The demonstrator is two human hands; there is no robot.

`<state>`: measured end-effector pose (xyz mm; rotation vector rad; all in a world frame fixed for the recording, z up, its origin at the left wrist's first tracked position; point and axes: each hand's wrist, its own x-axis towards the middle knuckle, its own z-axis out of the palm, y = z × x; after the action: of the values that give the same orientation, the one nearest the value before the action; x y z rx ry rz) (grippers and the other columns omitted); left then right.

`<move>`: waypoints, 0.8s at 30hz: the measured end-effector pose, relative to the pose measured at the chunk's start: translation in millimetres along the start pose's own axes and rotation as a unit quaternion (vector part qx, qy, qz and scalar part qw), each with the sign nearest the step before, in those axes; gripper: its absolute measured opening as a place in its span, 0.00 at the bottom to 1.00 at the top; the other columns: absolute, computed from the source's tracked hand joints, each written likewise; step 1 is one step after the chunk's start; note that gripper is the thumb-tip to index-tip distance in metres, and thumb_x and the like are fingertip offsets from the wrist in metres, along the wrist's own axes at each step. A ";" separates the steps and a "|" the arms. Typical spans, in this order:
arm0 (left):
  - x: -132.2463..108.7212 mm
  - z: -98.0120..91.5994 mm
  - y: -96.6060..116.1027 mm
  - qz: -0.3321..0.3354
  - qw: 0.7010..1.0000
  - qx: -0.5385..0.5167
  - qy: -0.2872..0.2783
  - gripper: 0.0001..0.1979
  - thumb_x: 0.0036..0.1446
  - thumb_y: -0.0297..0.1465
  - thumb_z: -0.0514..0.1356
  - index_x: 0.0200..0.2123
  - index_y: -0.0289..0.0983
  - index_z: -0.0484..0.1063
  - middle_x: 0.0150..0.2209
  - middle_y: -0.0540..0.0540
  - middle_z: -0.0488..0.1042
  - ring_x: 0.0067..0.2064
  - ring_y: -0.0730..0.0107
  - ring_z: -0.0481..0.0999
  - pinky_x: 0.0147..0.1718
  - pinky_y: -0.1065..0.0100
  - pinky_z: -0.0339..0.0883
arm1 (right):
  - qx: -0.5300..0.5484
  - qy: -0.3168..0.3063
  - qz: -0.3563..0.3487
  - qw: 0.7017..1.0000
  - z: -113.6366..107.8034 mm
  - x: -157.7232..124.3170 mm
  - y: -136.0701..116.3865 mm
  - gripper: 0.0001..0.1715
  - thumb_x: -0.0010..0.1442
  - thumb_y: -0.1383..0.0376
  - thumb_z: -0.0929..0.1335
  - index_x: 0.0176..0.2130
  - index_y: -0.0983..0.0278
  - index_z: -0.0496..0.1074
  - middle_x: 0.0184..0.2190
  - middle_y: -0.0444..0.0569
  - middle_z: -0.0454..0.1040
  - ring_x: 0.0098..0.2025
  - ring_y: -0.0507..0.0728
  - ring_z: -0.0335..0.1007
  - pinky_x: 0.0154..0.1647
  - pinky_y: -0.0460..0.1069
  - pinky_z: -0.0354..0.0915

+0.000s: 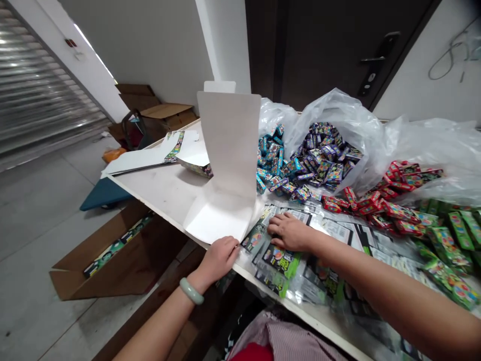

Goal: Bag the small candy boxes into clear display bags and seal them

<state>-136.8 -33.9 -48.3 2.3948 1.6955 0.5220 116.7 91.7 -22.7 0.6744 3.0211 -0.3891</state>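
Note:
My left hand [218,258], with a pale green bangle on its wrist, is at the table's front edge. Its fingers are closed by the near corner of a printed plastic pouch [255,238] and the front of a white cardboard box [221,215]; what they grip is hidden. The box stands with its white lid [231,140] upright. My right hand [289,230] rests on the spread of printed pouches [280,258], fingers apart and slightly bent, touching the top ones. Black, green and clear pouches overlap along the table's front.
Behind the pouches lie piles of small packs: blue [270,155], purple [325,155], red [387,205] and green [451,235], some in clear plastic bags [338,108]. Flat white cartons [146,155] lie at the table's left. An open brown carton [108,271] stands below on the floor.

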 end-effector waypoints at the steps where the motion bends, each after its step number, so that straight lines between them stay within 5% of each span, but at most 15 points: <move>1: 0.4 0.7 4.8 0.002 1.000 -0.004 -0.003 0.12 0.66 0.32 0.49 0.33 0.37 0.69 0.29 0.46 0.71 0.33 0.64 0.72 0.33 0.65 0.67 | 0.002 0.005 0.001 1.000 0.4 -5.7 -0.4 0.18 0.64 0.56 0.65 0.47 0.65 0.72 0.50 0.58 0.71 0.53 0.66 0.63 0.54 0.60 0.56; 5: 1.3 -6.6 24.8 0.000 0.999 -0.011 0.031 0.19 0.64 0.41 0.54 0.52 0.34 0.66 0.45 0.37 0.72 0.48 0.54 0.72 0.48 0.52 0.68 | 0.018 0.025 0.007 0.999 4.1 -12.7 -2.6 0.20 0.65 0.56 0.64 0.50 0.66 0.71 0.55 0.60 0.69 0.58 0.66 0.60 0.58 0.61 0.54; 8: -0.7 -7.9 43.5 0.131 0.990 -0.037 -0.027 0.40 0.55 0.52 0.61 0.63 0.37 0.55 0.58 0.33 0.64 0.61 0.45 0.61 0.60 0.43 0.56 | 0.035 0.037 0.016 0.999 3.0 -17.5 -1.3 0.21 0.67 0.57 0.63 0.53 0.65 0.70 0.59 0.58 0.67 0.62 0.65 0.58 0.60 0.63 0.52; 10: -1.0 0.7 55.3 0.220 0.969 -0.043 -0.101 0.45 0.51 0.54 0.62 0.66 0.41 0.51 0.64 0.34 0.58 0.67 0.42 0.52 0.62 0.41 0.51 | 0.040 0.046 0.028 0.998 0.0 -26.9 2.8 0.22 0.67 0.58 0.62 0.55 0.65 0.69 0.61 0.58 0.65 0.64 0.66 0.55 0.62 0.64 0.51; 13: 6.9 23.5 68.0 0.211 0.968 -0.024 -0.133 0.43 0.55 0.50 0.61 0.68 0.43 0.47 0.69 0.35 0.48 0.69 0.40 0.43 0.62 0.38 0.50 | 0.040 0.080 0.073 0.993 -2.7 -49.0 14.1 0.23 0.66 0.59 0.64 0.57 0.63 0.68 0.62 0.56 0.63 0.65 0.66 0.53 0.63 0.63 0.50; 17: 32.9 46.9 80.0 0.211 0.968 -0.015 -0.136 0.38 0.59 0.44 0.60 0.67 0.45 0.48 0.70 0.39 0.46 0.70 0.43 0.42 0.63 0.40 0.49 | 0.030 0.121 0.181 0.976 2.3 -81.4 30.3 0.25 0.63 0.62 0.67 0.57 0.69 0.68 0.62 0.64 0.62 0.64 0.69 0.55 0.62 0.64 0.53; 24: 51.4 45.0 86.7 0.246 0.961 -0.031 -0.126 0.31 0.61 0.42 0.59 0.65 0.43 0.56 0.68 0.40 0.52 0.69 0.45 0.48 0.62 0.40 0.50 | 0.031 0.126 0.242 0.962 -7.3 -106.6 33.1 0.21 0.63 0.63 0.67 0.55 0.65 0.69 0.60 0.57 0.66 0.62 0.60 0.60 0.62 0.53 0.55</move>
<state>-28.6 -12.4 -51.9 2.6970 0.9643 0.3023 227.5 78.1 -15.5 1.5262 2.9186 -0.4005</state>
